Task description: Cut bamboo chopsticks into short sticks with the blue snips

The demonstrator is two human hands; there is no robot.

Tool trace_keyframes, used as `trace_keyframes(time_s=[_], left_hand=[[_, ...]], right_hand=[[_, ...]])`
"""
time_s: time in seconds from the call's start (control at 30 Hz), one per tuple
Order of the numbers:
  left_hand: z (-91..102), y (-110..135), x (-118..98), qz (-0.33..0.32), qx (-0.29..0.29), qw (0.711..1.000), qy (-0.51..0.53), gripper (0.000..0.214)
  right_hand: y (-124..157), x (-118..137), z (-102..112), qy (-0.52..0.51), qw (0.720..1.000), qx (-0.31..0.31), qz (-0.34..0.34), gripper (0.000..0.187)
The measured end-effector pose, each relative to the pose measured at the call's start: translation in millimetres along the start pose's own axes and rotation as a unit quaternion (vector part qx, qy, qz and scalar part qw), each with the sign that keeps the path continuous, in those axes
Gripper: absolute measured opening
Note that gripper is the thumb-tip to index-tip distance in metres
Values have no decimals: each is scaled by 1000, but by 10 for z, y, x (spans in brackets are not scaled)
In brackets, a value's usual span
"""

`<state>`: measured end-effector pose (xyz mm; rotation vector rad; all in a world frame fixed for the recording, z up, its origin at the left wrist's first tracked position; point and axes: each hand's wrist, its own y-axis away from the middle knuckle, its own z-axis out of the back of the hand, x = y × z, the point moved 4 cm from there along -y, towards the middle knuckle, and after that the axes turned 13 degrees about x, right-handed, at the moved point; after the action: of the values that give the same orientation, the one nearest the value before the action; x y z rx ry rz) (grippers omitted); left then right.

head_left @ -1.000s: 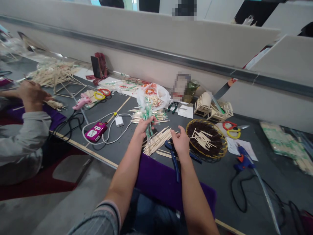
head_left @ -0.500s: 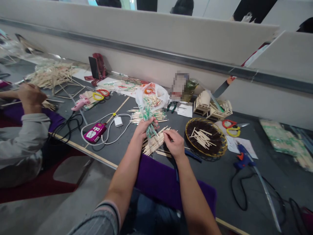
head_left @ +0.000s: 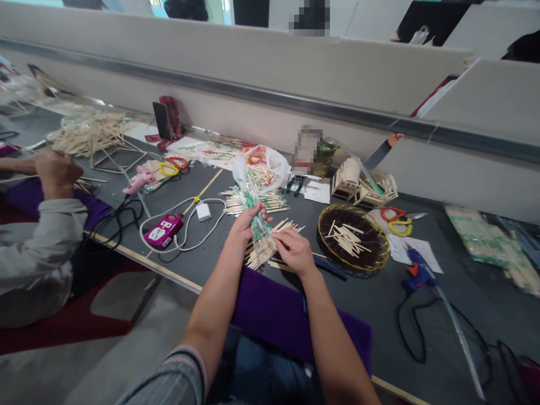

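Observation:
A bunch of clear plastic chopstick wrappers (head_left: 260,229) with green print is gripped in my left hand (head_left: 248,223). My right hand (head_left: 294,251), closed in a pinch, has its fingertips at the lower end of these wrappers. Below both hands lies a loose pile of bare wooden chopsticks (head_left: 257,259). Behind my left hand are more chopsticks in wrappers (head_left: 274,201) and a white plastic bag (head_left: 280,169) with short stick pieces in it. To the right of my right hand stands a brown basket (head_left: 323,239) with a yellow rim, holding cut sticks.
A pink power strip (head_left: 164,230) with a white cable and charger (head_left: 203,211) lies left. On the right are scissors (head_left: 399,222), a blue glue gun (head_left: 417,269) and packed chopsticks (head_left: 476,233). A co-worker's hand (head_left: 57,171) is at far left. A purple cloth (head_left: 270,309) hangs over the front edge.
My right hand has moved left, from the chopstick pile to the lower end of the wrappers. My left hand keeps its hold, and the view has shifted slightly.

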<state>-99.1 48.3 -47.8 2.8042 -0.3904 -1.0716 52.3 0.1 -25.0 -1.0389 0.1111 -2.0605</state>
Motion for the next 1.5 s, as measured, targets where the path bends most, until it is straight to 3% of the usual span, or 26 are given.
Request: trace_keyframes(time_s=[0.1, 0.17, 0.2, 0.23, 0.27, 0.33, 0.4, 0.43, 0.5, 0.6, 0.8, 0.93, 1.03, 1.13, 1.27, 1.4, 1.5], left_hand=[[-8, 4, -57, -11, 24, 999, -46, 24], [10, 14, -149, -43, -2, 988, -151, 29], [29, 22, -215, -66, -34, 969, -237, 28], [47, 33, -284, -84, -76, 934, -340, 26], [60, 42, -345, -88, -123, 880, -450, 22], [77, 39, -409, -50, -198, 740, -640, 16], [94, 3, -387, 17, -228, 621, -749, 17], [101, -22, -356, 43, -227, 585, -778, 18], [111, -71, -279, 75, -208, 548, -807, 21], [132, -109, -189, 94, -189, 531, -821, 22], [126, -82, -126, 90, -166, 525, -830, 21], [44, 29, -230, 66, -184, 529, -826, 29], [-33, 175, -421, 14, -232, 560, -795, 31], [-87, 280, -609, -82, -259, 620, -736, 25], [-72, 219, -647, -172, -218, 715, -642, 14], [-33, 73, -480, -212, -140, 854, -454, 26], [-43, 24, -350, -207, -85, 918, -326, 31]], right_hand=[[-15, 25, -70, -7, 998, 54, 8, 24], [-19, 32, -67, -21, 998, 60, 2, 22], [-17, 28, -44, -29, 998, 49, -6, 21], [-13, 19, -10, -35, 999, 32, -17, 21], [-6, 5, 29, -40, 999, 12, -28, 21], [9, -29, 102, -43, 998, -25, -46, 22], [23, -69, 146, -42, 996, -48, -59, 23], [27, -89, 154, -40, 996, -54, -66, 23], [34, -122, 151, -33, 995, -57, -78, 24], [40, -147, 130, -19, 994, -51, -90, 25], [1, -102, 78, 22, 998, 3, -63, 26], [-96, 4, -83, 96, 989, 116, -11, 26], [-184, 60, -236, 156, 965, 210, -25, 33], [-291, 107, -362, 189, 939, 284, -32, 44], [-425, 139, -461, 207, 914, 346, -35, 45], [-416, 134, -452, 214, 910, 352, -40, 25], [-317, 78, -397, 180, 928, 324, -41, 22]])
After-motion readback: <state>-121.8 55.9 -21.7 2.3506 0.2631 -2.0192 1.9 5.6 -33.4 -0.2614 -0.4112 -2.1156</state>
